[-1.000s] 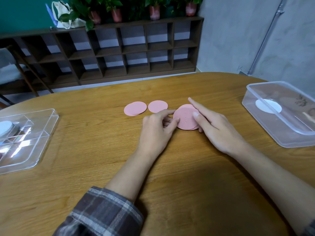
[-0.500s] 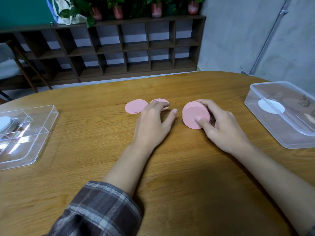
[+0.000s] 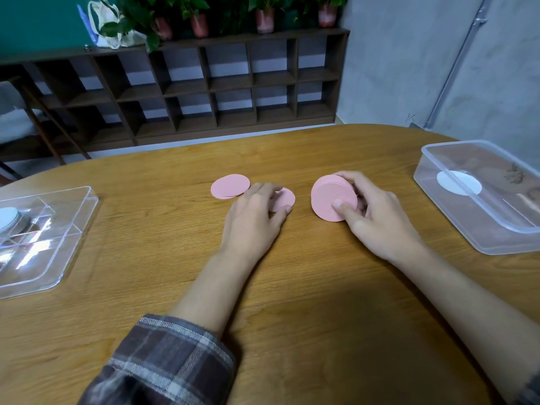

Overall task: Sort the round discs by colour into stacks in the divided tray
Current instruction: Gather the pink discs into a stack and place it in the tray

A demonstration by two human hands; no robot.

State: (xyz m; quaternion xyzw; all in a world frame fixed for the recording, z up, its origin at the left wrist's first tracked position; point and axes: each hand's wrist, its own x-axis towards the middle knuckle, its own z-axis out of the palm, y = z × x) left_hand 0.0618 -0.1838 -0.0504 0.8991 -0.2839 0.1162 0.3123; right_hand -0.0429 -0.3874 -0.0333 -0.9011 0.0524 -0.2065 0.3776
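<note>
My right hand (image 3: 377,217) grips a tilted stack of pink discs (image 3: 330,197), thumb on the front face, just above the table. My left hand (image 3: 254,217) lies over a single pink disc (image 3: 285,198) on the table, fingers and thumb closing on its edges; whether it is lifted I cannot tell. Two overlapping pink discs (image 3: 230,185) lie flat to the left of that hand. The clear divided tray (image 3: 73,229) sits at the far left with a stack of white discs (image 3: 7,219) in one compartment.
A clear plastic box (image 3: 496,238) stands at the right edge of the wooden table (image 3: 292,287), holding a white disc (image 3: 458,182) and some brownish ones. A dark shelf unit with potted plants stands behind the table.
My right hand picked the pink stack up off the table and tilted it. My left hand left the stack, reached left to the single pink disc and pulled it slightly nearer.
</note>
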